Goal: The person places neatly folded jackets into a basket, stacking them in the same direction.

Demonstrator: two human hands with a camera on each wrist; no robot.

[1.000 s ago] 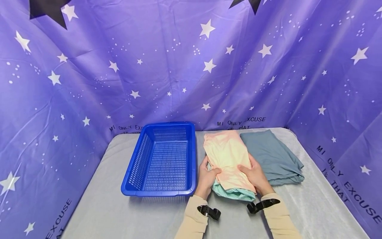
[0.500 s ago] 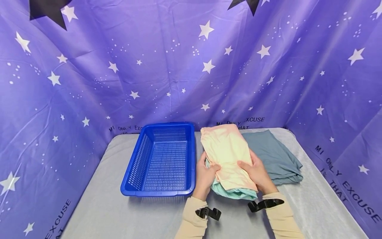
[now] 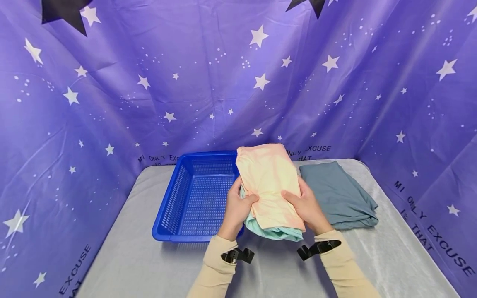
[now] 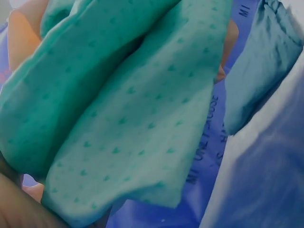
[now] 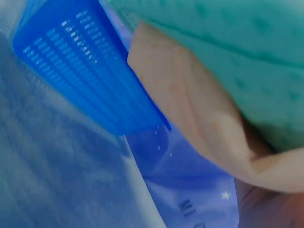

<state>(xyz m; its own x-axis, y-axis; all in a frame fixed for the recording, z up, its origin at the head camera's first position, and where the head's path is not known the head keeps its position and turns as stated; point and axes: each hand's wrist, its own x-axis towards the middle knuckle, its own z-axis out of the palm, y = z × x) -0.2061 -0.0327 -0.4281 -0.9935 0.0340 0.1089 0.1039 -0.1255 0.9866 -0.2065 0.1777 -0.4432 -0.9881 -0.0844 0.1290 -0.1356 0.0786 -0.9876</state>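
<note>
Between my hands is a stack of folded clothes: a peach-pink garment [image 3: 269, 178] on top and a mint-green one [image 3: 273, 233] beneath. In the left wrist view the mint-green garment's small darker print shows. My left hand [image 3: 238, 207] grips the stack's left side, thumb on the peach fabric. On the right side my right hand [image 3: 309, 207] grips it likewise, thumb on top. The fingers under the cloth are mostly hidden. The stack is held above the table and overlaps the right rim of a blue plastic basket [image 3: 175, 238], in which no clothes show.
A folded grey-blue garment [image 3: 335, 194] lies on the table's right side. The table has a light grey cloth [image 3: 123, 256] over it. Purple curtains [image 3: 208, 62] with white stars hang behind and at both sides.
Both hands have lifted the folded stack and carried it left, toward the blue basket. The grey-blue garment and the basket have stayed in place.
</note>
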